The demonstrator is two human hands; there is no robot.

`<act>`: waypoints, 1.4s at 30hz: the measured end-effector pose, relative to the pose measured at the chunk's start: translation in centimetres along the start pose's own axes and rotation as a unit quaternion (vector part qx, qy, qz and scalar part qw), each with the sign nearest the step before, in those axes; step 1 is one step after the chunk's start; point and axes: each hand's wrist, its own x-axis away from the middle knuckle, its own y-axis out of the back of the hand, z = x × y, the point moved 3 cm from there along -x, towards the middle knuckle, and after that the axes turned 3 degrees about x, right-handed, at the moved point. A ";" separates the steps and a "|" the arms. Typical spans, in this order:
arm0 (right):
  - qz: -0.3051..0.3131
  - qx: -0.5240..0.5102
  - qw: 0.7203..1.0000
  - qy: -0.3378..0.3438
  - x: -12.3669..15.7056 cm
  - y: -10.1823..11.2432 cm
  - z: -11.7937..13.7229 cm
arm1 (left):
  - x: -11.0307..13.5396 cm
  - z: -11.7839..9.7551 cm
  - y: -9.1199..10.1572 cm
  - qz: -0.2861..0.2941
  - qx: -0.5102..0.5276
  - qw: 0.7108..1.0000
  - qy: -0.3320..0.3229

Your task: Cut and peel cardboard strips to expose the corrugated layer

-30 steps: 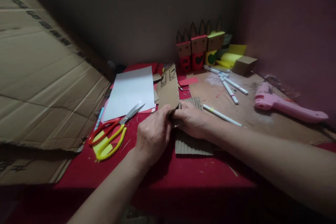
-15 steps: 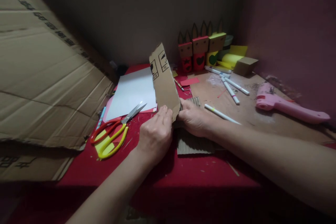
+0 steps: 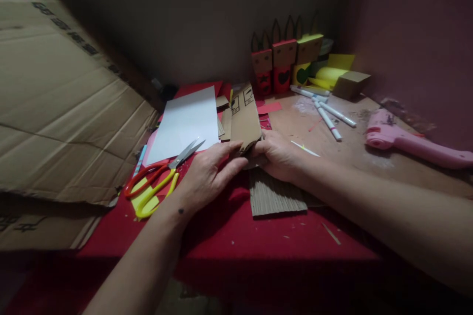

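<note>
A brown cardboard strip with printed box symbols lies nearly flat on the red table, its near end between my two hands. My left hand has its fingers stretched forward, the fingertips touching the strip's near edge. My right hand is curled around the strip's near right end, holding it down on a piece of ribbed corrugated cardboard. Orange and yellow scissors lie just left of my left hand, partly on a white paper sheet.
A big flattened cardboard box leans at the left. Small cardboard figures stand at the back by the wall. Several white markers, a small cardboard box, yellow paper and a pink glue gun lie on the right.
The cardboard strip was raised upright half a second ago and is lowered flat again. My left hand has opened, its fingers now stretched along the strip's near edge.
</note>
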 end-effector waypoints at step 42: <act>-0.015 -0.031 0.999 -0.040 0.2 -0.4 -0.4 | 0.3 -0.6 -2.0 -0.118 -0.315 0.932 -0.133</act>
